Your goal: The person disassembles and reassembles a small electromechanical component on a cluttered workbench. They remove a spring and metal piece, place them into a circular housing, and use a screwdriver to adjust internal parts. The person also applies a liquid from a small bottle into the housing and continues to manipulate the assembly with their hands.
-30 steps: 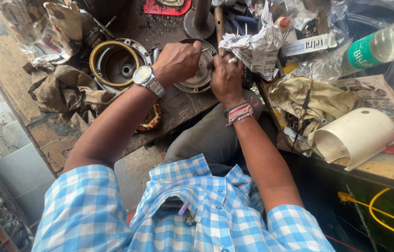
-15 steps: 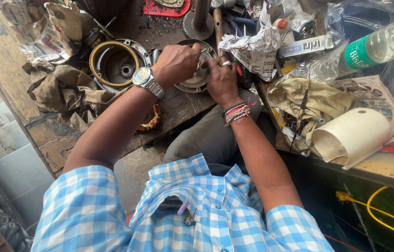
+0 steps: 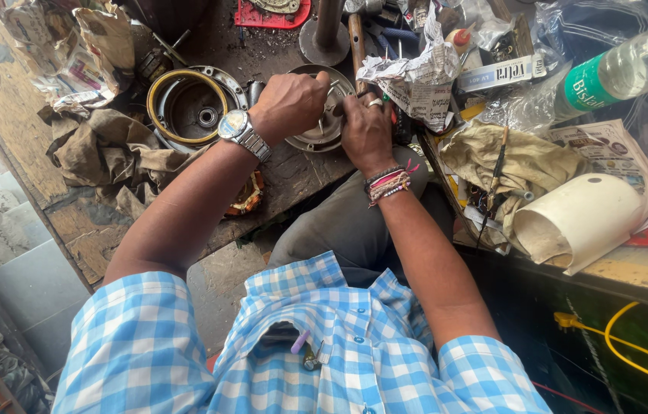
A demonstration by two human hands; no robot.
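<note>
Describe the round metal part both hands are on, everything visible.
The round metal part is a grey, dished disc, dull and grimy, apparently cast metal. It lies flat on the dark, dirty workbench, beside a similar housing with a yellow ring. The left hand covers its left edge; the right hand rests on its right side. Much of it is hidden.

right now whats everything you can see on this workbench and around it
round metal housing: 1, grey, bench centre, under both hands
round cover with yellow ring: 1, grey and yellow, left of the housing
dirty rags: a heap, brown, left side of the bench
crumpled newspaper: 1, printed white, right of the hands
plastic bottle: 1, clear with green label, lying top right
rolled sheet: 1, cream, right edge
yellowish cloth: 1, right of centre
metal post on round base: 1, grey, top centre
red tray: 1, top edge
left hand: on the housing, wristwatch worn
right hand: on the housing, ring and thread bracelets worn
</note>
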